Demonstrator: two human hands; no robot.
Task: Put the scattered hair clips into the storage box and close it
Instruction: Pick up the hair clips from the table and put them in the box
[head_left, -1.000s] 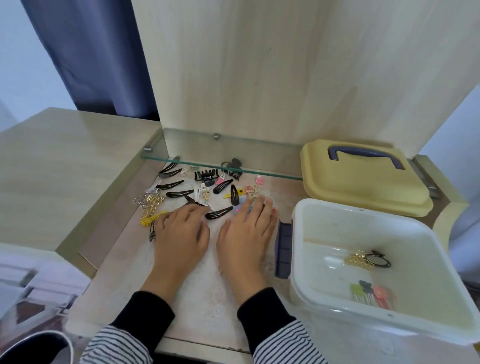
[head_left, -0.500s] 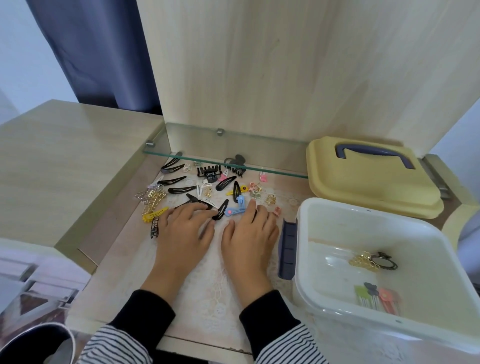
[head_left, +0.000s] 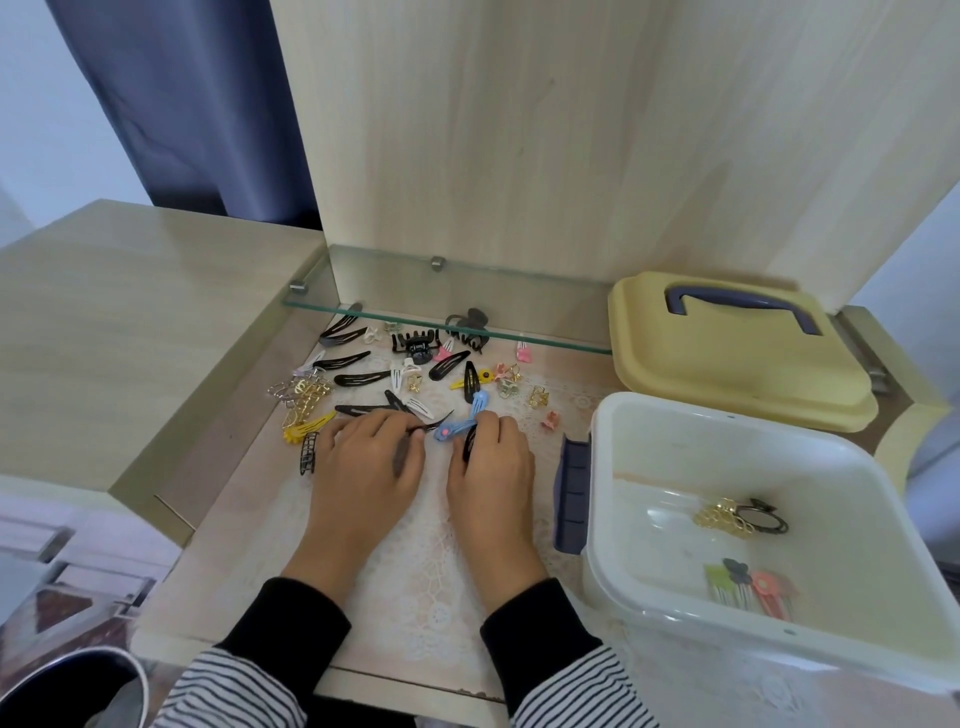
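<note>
On the lace mat (head_left: 415, 566), among scattered hair clips (head_left: 358, 377), the left hand (head_left: 363, 473) pinches a black clip (head_left: 435, 421); the right hand (head_left: 493, 478) seemingly grips blue clips (head_left: 458, 428). The white storage box (head_left: 670, 415) stands open beside it.

Bright, even daylight, shadows soft and faint; wide-angle bend bows the edges, and the box (head_left: 727, 447) at lower right smears into blur.

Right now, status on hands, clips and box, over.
Left hand pinches a black clip, right hand grips a blue clip. Storage box open, few clips inside; most scattered on the mat. Yellow lid off, behind box; path looks clear.
</note>
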